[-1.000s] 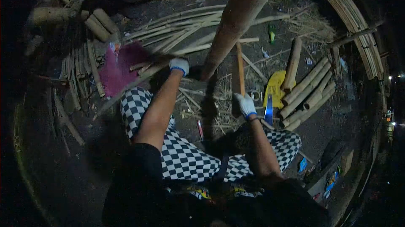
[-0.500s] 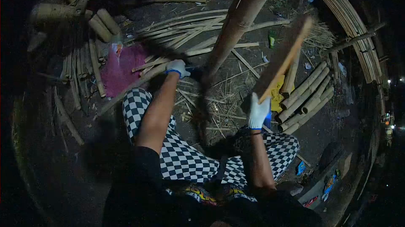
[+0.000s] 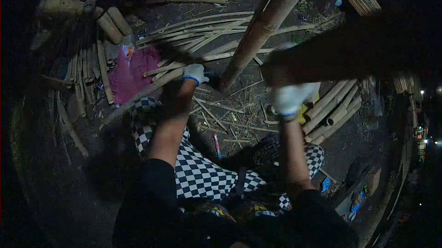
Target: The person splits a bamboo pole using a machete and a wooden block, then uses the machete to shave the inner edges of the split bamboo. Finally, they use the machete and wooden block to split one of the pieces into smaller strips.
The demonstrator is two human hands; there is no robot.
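My left hand (image 3: pixel 195 74), in a white glove with a blue cuff, is closed around a dark handle-like thing (image 3: pixel 212 80) beside the lower end of a thick bamboo pole (image 3: pixel 258 31). What the handle belongs to is lost in the dark. The pole slants up and to the right, out of view. My gloved right hand (image 3: pixel 291 98), smeared by motion, grips a long wooden plank (image 3: pixel 331 57), now dark and blurred, reaching to the right. Thin bamboo splinters (image 3: pixel 225 110) litter the ground between my legs.
Split bamboo strips (image 3: pixel 198 31) lie ahead, near a pink sack (image 3: pixel 133 75). Cut bamboo tubes (image 3: pixel 334 110) are stacked at right beside a yellow wrapper (image 3: pixel 301 114). More bamboo pieces (image 3: pixel 85 73) lie at left. A red-and-white packet (image 3: pixel 217 145) is by my leg.
My right hand has moved up with the plank, which has swung from pointing up-right to nearly level. The pole's lower end has shifted slightly. My left hand stays about where it was.
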